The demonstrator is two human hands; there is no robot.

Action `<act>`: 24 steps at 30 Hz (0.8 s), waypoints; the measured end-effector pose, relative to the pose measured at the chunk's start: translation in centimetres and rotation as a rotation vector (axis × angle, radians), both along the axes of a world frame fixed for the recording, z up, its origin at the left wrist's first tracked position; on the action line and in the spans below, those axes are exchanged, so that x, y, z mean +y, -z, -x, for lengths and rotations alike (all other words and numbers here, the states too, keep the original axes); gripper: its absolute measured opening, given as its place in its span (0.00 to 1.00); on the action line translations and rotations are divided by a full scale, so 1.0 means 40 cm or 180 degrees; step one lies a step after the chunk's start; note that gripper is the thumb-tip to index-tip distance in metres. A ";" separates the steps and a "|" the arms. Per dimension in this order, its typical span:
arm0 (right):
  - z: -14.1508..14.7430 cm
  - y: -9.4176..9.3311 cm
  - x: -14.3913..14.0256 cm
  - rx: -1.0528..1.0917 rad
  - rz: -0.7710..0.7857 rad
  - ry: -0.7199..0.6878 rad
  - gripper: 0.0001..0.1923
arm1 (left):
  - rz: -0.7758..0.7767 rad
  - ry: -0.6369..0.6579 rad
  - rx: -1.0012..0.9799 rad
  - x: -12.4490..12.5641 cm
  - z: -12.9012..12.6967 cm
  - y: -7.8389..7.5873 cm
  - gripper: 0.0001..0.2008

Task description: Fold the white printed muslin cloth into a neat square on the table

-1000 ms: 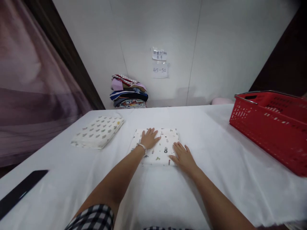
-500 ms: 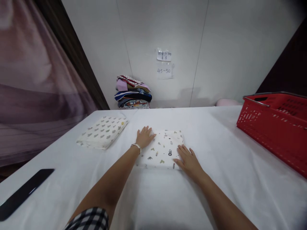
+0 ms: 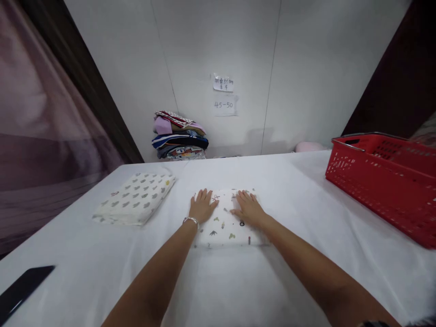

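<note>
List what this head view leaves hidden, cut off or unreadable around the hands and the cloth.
- Folded printed cloth: its far part lies under the left hand and right hand.
- Red basket: contents hidden by its wall; right end cut off.
- Wall notes: upper writing too small.
- Black object: cut off at the left edge.

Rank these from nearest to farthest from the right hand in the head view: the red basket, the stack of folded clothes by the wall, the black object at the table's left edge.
From the right hand:
1. Red basket, to its right on the table.
2. Stack of folded clothes, beyond and to the left, against the wall.
3. Black object, far left at the near table edge.
</note>
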State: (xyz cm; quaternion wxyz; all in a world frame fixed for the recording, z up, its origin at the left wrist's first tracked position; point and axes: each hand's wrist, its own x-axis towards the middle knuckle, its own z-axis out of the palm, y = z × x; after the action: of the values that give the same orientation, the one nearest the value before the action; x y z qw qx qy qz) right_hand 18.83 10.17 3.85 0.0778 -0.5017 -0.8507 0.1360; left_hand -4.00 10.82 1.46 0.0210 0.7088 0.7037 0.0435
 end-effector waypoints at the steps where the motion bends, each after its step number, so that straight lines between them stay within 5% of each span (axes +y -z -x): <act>1: 0.001 0.007 0.028 -0.0122 0.0060 0.0168 0.39 | -0.0006 0.0014 -0.0029 -0.001 0.001 0.001 0.33; 8: -0.027 0.052 0.091 -0.0319 0.0108 0.0426 0.36 | -0.0049 0.0069 -0.0155 -0.002 0.004 0.006 0.31; 16: -0.034 -0.005 0.190 -0.0385 0.0280 0.0108 0.18 | 0.0054 0.0162 -0.0365 0.060 0.023 -0.054 0.23; 24: -0.022 -0.038 0.348 -0.0821 0.1200 -0.0106 0.33 | 0.0878 0.0480 -0.0504 0.182 0.067 -0.082 0.24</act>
State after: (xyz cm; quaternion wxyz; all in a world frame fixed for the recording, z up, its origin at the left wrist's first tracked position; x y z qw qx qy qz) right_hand 19.69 24.11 5.39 -0.1289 -0.5065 -0.8213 0.2285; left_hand -6.67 18.08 4.73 0.1766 0.7443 0.6441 0.0005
